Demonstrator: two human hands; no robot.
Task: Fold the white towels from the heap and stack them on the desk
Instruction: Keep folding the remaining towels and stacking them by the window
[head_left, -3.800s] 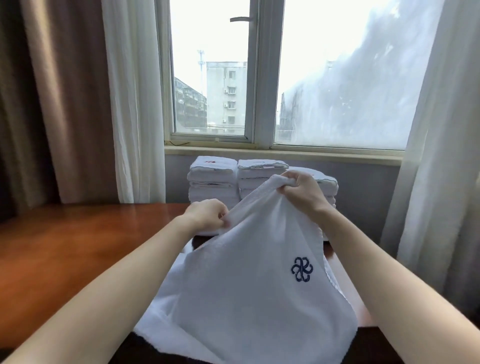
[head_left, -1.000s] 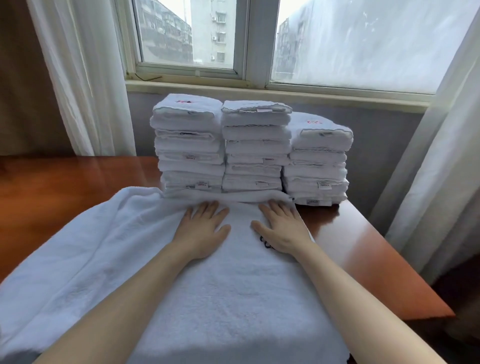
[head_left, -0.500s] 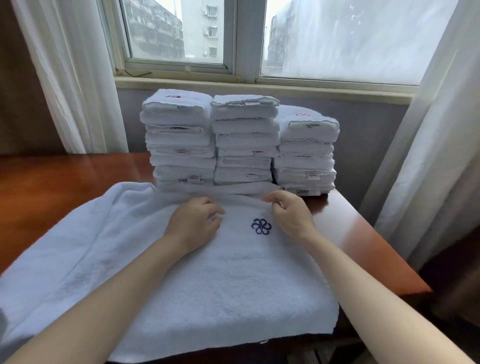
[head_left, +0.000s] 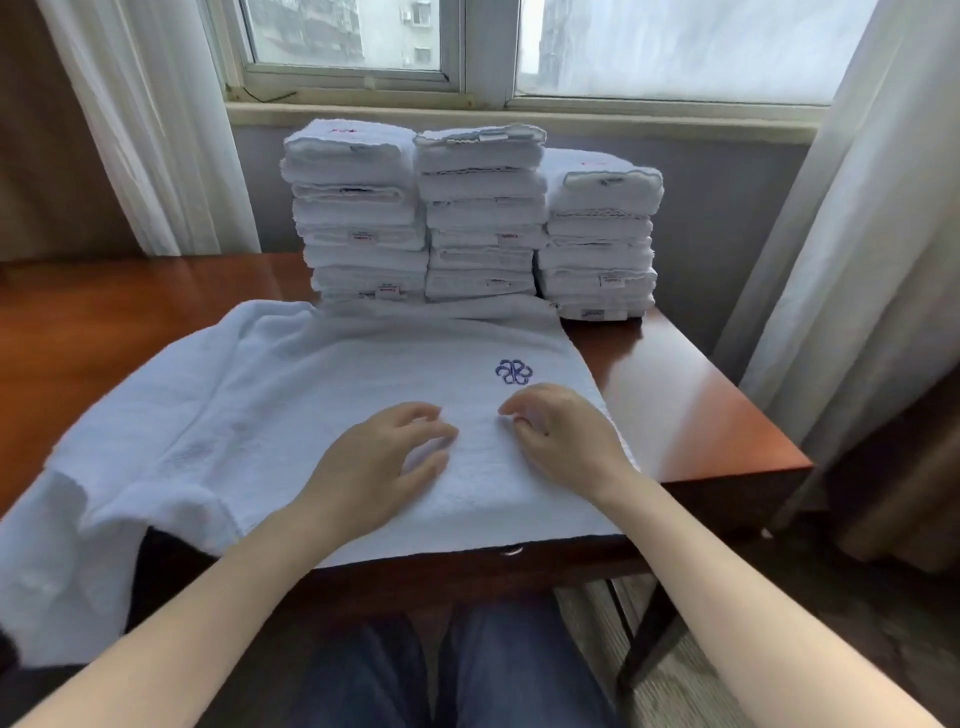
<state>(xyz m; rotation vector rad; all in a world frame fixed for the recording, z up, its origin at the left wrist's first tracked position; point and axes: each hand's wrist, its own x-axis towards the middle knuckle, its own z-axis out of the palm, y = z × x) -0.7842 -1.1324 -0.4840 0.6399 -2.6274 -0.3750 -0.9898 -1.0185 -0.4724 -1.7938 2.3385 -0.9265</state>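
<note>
A large white towel (head_left: 291, 395) lies spread on the wooden desk (head_left: 691, 395), its blue embroidered emblem (head_left: 513, 371) facing up. Its left end droops over the desk's front edge. My left hand (head_left: 384, 457) rests on the towel near the front edge, fingers loosely curved and holding nothing. My right hand (head_left: 561, 436) rests beside it just below the emblem, fingertips bent down onto the cloth. The towel's far edge lies against three stacks of folded white towels (head_left: 478, 218) at the back of the desk.
Behind the stacks are a window sill (head_left: 519, 117) and window. White curtains (head_left: 852, 218) hang at both sides. The desk's right corner (head_left: 800, 462) is close to the right curtain. My legs in blue trousers (head_left: 457, 670) are under the desk.
Both hands let go of the towel's far edge and slid back toward me over the cloth; they now lie near the front edge, below the emblem.
</note>
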